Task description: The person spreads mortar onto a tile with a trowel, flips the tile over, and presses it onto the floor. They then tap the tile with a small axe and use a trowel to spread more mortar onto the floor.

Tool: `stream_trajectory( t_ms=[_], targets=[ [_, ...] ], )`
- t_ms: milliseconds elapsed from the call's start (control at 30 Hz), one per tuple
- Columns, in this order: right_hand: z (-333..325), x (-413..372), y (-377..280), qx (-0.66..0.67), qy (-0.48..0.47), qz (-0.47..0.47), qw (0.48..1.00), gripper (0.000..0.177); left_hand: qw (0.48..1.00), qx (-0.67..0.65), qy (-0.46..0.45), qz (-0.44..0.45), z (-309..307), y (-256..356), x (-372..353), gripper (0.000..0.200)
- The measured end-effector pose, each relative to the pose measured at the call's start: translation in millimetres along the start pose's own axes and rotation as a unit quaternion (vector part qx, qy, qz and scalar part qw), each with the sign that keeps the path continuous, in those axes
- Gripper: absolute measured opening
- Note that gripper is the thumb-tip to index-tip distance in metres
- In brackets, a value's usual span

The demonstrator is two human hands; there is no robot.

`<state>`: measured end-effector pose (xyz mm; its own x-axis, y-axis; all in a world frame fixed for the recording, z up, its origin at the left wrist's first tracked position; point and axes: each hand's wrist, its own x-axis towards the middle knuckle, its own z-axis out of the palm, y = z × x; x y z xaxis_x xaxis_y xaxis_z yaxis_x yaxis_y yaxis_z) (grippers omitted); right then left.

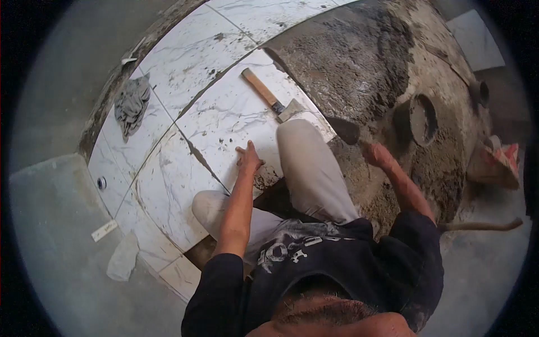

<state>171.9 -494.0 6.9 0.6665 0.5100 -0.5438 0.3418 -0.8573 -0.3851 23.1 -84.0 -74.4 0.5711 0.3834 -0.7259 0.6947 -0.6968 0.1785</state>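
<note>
My left hand (249, 157) rests on a white marbled tile (224, 121) with its fingers spread and nothing in them. My right hand (377, 155) is closed round the handle end of a trowel, whose dark blade (343, 130) lies by the tile's right corner, over the wet mortar. Most of the trowel's handle is hidden in the hand. On the same tile, just beyond my knee, lies a hammer (263, 90) with a wooden handle and a metal head. Bits of mortar dot the tile surface.
Grey mortar (348, 62) spreads beyond the tile. A black bucket (424, 119) stands at the right, near a torn sack (494, 163) and a curved handle (483, 226). A grey rag (132, 105) and a small round fitting (101, 183) lie on tiles at the left.
</note>
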Motion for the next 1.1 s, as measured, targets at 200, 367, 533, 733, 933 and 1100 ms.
stream_trajectory(
  t_ms=[200,367,533,733,933,1100],
  targets=[
    [28,-35,-9,0.028,0.125,0.064,0.99,0.041,0.999,0.004,0.006,-0.038,14,-8,19,0.1],
    [-3,105,-60,0.035,0.203,-0.024,0.978,0.038,0.998,0.013,-0.007,-0.062,13,-5,14,0.101],
    [-23,229,-113,0.007,0.208,-0.079,0.975,0.036,0.999,0.011,-0.005,-0.047,12,-8,6,0.101],
    [-38,269,-143,-0.011,0.178,-0.058,0.982,0.035,0.999,0.01,0.029,-0.02,25,-17,18,0.101],
    [-52,296,-121,-0.006,0.167,-0.058,0.984,0.037,1.0,0.02,0.021,0.003,17,-14,7,0.077],
    [-87,290,-71,0.034,0.182,0.002,0.983,0.037,0.999,-0.027,-0.017,-0.028,7,-9,5,0.088]
  ],
)
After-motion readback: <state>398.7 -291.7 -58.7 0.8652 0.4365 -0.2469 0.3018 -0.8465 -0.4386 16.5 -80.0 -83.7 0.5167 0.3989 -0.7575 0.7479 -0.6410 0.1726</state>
